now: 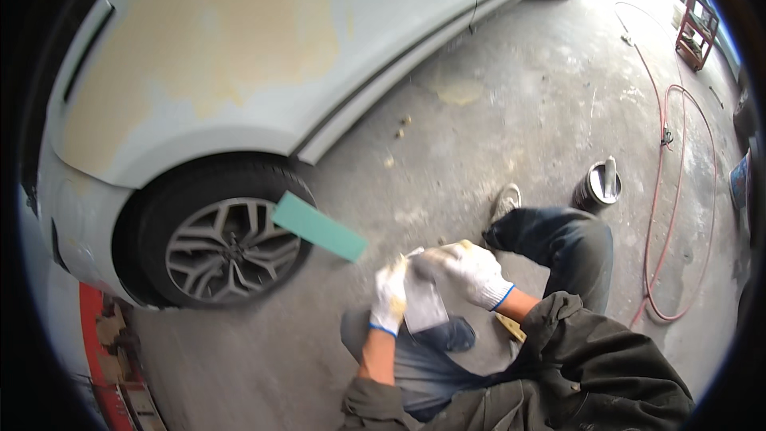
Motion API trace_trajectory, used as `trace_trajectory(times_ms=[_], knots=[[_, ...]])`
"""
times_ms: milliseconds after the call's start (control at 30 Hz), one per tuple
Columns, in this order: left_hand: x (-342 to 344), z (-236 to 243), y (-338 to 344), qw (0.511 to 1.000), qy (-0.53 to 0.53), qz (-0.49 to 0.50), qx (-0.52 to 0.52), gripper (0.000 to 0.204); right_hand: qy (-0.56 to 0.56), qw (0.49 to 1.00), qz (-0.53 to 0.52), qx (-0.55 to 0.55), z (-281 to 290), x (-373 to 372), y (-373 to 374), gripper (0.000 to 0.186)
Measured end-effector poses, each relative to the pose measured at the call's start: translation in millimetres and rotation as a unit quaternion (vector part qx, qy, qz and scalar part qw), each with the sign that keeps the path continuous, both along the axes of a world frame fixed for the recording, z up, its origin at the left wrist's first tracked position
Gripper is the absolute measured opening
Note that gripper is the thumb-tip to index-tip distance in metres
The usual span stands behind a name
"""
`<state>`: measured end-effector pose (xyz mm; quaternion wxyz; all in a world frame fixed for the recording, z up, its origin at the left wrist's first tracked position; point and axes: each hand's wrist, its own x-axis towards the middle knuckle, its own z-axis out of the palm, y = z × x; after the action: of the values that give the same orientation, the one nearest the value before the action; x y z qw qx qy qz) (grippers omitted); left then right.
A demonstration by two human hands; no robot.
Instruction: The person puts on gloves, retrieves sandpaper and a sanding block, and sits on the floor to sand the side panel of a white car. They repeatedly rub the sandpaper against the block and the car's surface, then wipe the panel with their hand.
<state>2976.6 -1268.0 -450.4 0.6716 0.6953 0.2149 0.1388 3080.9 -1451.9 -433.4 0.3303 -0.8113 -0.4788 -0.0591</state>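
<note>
My left hand [391,291], in a white knit glove with a blue cuff edge, pinches the upper left edge of a light grey sheet [426,303] that looks like sandpaper. Closed at the sheet's top, my right hand [477,273] wears a matching glove and is slightly blurred. The sheet hangs down between the hands, above my legs; its upper part is partly covered by the fingers. Beyond my left hand, a flat green rectangular strip [319,227] overlaps the view of the car's tyre [287,183]. Whether it touches the tyre or floor, I cannot tell.
A white car [399,0] with beige filler patches [263,16] stands at the left. On the concrete floor are an open can [598,187] with a pale tool in it, a red hose [650,271], a yellow piece [511,328] and a red rack [696,32].
</note>
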Motion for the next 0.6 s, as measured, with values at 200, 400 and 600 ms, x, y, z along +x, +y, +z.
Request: trace_trajectory(times_ms=[200, 400, 600], knots=[[-23, 44, -36, 0.980, 0.108, -0.164, -0.021, 0.035, 0.312, 0.942, -0.115, 0.031, 14, -1, -4, 0.032], [-35, 60, -26, 0.934, 0.111, -0.312, -0.130, 0.034, 0.489, 0.845, 0.084, 0.197, 36, -45, -29, 0.043], [-49, 122, -8, 0.951, -0.006, -0.196, -0.238, 0.029, 0.570, 0.820, 0.018, 0.047, 73, -62, -65, 0.046]])
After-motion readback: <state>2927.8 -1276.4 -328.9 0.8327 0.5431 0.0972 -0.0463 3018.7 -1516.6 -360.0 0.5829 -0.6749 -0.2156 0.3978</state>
